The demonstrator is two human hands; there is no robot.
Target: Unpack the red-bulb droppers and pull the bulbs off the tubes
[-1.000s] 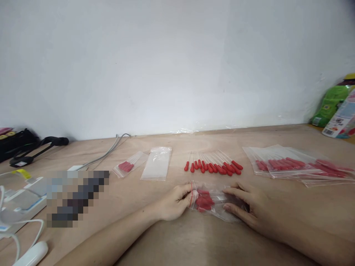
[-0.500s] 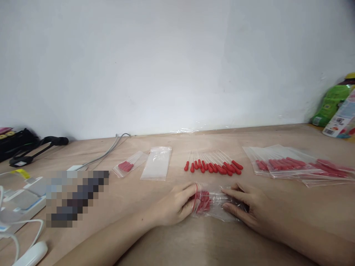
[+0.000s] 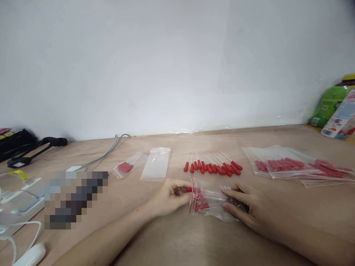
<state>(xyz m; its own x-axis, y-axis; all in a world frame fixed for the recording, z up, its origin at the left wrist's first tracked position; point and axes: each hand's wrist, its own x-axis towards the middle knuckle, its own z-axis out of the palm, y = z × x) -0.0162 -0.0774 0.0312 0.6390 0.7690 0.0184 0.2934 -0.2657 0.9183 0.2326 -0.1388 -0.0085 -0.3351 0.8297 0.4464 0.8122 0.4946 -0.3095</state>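
A clear zip bag with a red seal lies on the wooden table in front of me, holding several red-bulbed droppers. My left hand pinches a red dropper bulb at the bag's open mouth. My right hand rests flat on the bag's far end, fingers spread, pressing it down. Just beyond the bag lies a loose row of red-bulbed droppers.
An empty zip bag and a small filled bag lie at the left centre. A pile of filled bags sits at the right. Cables, a black strap and plastic cases crowd the left; green and white packages stand far right.
My left hand has drawn back slightly from the bag's mouth and now pinches a bulb there. The bag's mouth stands more open. My right hand has stayed on the bag.
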